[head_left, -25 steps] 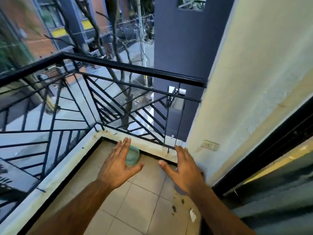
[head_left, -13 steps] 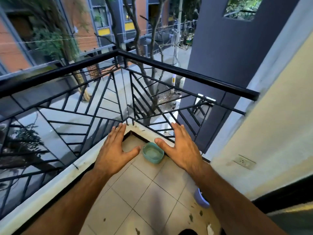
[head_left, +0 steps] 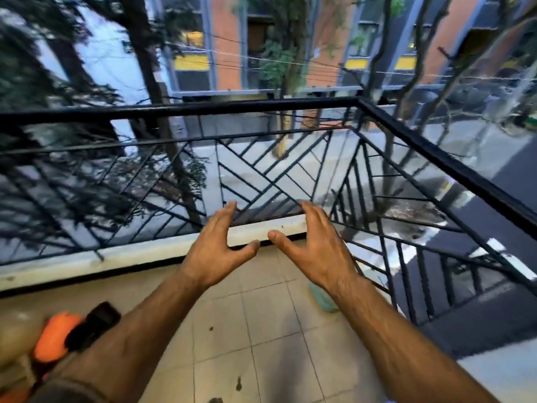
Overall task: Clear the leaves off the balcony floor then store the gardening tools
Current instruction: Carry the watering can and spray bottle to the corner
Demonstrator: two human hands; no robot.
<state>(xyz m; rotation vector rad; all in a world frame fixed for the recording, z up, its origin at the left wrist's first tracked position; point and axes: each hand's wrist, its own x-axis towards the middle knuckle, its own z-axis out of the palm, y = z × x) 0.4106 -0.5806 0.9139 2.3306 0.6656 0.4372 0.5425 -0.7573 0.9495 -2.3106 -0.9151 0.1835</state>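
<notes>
My left hand [head_left: 216, 250] and my right hand [head_left: 313, 247] are stretched out side by side over the balcony floor [head_left: 270, 324], both empty with fingers spread. They hover in front of the white ledge [head_left: 255, 232] below the railing. A few small dark bits of leaf [head_left: 211, 328] lie on the beige tiles near my forearms. At the lower left, blurred, an orange and black tool [head_left: 75, 330] lies beside my left forearm. A green bowl [head_left: 322, 299] shows partly under my right wrist.
A black metal railing [head_left: 203, 107] with diagonal bars runs across the front and turns a corner at the right [head_left: 360, 101]. Beyond it are trees, a street and brick buildings. A pale wall edge [head_left: 511, 370] shows at the lower right.
The view has swung left: the railing corner and green bowl have shifted to the right, the wall has nearly left the frame, and the orange tool has come in. Both hands stay open.
</notes>
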